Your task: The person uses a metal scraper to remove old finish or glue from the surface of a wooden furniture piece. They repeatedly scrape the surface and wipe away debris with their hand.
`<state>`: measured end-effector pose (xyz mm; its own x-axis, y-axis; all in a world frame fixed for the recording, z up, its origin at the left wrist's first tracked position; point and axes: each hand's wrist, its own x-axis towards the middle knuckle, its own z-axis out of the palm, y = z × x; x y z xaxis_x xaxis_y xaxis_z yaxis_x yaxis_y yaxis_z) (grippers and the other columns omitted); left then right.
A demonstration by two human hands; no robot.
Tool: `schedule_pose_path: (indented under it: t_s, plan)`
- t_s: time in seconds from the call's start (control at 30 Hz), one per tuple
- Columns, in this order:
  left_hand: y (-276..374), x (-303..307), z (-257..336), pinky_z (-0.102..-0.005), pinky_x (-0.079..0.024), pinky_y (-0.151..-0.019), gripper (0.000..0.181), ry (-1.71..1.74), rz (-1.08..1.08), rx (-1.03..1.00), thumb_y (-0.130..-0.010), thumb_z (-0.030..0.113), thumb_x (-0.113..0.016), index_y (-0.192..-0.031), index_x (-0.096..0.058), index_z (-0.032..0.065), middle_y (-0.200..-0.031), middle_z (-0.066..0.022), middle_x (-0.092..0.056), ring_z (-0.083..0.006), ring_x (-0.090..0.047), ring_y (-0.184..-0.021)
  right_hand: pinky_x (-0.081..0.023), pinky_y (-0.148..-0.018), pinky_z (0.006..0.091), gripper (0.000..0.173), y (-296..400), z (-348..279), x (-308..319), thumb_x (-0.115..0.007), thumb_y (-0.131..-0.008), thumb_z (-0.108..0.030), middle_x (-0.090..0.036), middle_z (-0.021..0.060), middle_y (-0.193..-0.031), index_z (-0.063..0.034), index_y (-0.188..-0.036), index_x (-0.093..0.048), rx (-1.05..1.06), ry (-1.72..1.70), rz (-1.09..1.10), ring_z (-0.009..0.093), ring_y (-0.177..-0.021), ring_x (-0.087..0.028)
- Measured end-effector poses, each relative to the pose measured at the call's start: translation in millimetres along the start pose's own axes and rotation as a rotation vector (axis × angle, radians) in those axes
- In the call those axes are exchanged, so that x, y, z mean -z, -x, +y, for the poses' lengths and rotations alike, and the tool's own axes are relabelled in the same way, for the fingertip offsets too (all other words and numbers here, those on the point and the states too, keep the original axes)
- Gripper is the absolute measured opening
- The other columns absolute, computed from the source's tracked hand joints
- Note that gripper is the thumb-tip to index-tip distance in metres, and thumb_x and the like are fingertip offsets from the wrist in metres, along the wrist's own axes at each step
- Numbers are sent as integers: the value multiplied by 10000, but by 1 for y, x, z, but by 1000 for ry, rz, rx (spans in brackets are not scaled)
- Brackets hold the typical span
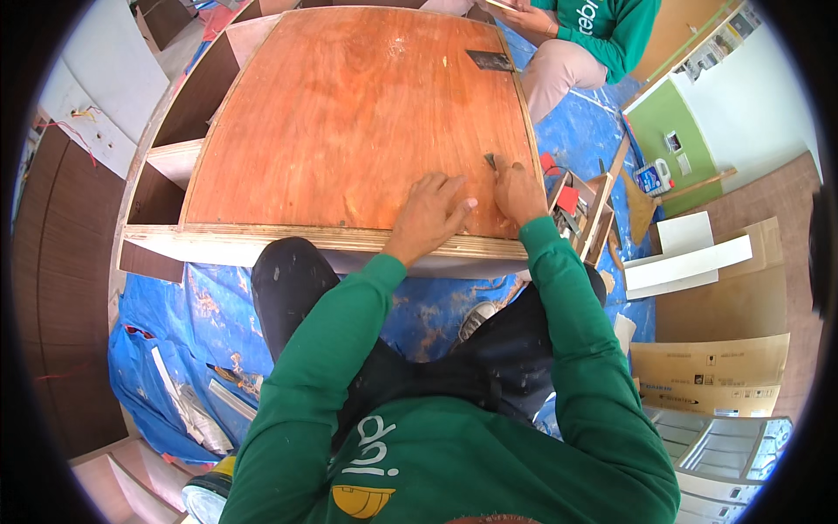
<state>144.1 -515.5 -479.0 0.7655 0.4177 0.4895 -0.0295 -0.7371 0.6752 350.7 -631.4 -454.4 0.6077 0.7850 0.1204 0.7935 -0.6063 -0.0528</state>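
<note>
Before me lies a reddish plywood panel [314,124], with a pale layered plywood edge on my side. My left hand [427,213] rests on the panel near this edge, holding nothing, its fingers slightly apart. To its right, my right hand [518,193] grips a small tool [490,159]. Only its dark tip shows beyond my fingers, so I cannot tell which kind it is. At the panel's far right corner sits a dark rectangular piece [490,60].
A person [569,59] in a green sleeve sits beyond the far right corner. Right of the panel stands a wooden tool box [592,209]. Open compartments [200,92] line the left side. A blue tarp [203,308] covers the floor; cardboard [713,367] and a plastic jug [653,177] are at right.
</note>
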Motion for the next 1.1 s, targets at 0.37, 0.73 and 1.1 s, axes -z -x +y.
schedule_pose_path:
  t_s: [0.37, 0.73, 1.1]
  plan:
    - [-5, 0, 3, -532, -472, -1098, 514, -16, 38, -30, -1087, 405, -685, -1382, -683, -15, -1212, -222, -674, -414, -628, -1215, -602, -925, 603, 378, -6, -1, -1, -551, -1116, -231, -737, 326, -1143, -107, -1465, -629, 23, -68, 32, 526, -1039, -747]
    - [-1, 1, 9, -527, -478, -1084, 533, -19, -22, -6, -1093, 404, -682, -1401, -671, -32, -1201, -226, -670, -424, -625, -1194, -603, -904, 590, 375, -7, 5, -10, -555, -1111, -205, -738, 323, -1125, -84, -1458, -632, 8, -61, 47, 517, -1037, -746]
    - [-3, 1, 6, -500, -492, -1038, 467, -33, 11, -37, -1099, 358, -685, -1382, -675, -13, -1164, -194, -682, -392, -647, -1129, -613, -888, 573, 359, -17, 7, -12, -578, -1100, -192, -740, 321, -1121, -54, -1423, -650, 21, -98, 80, 492, -1000, -761]
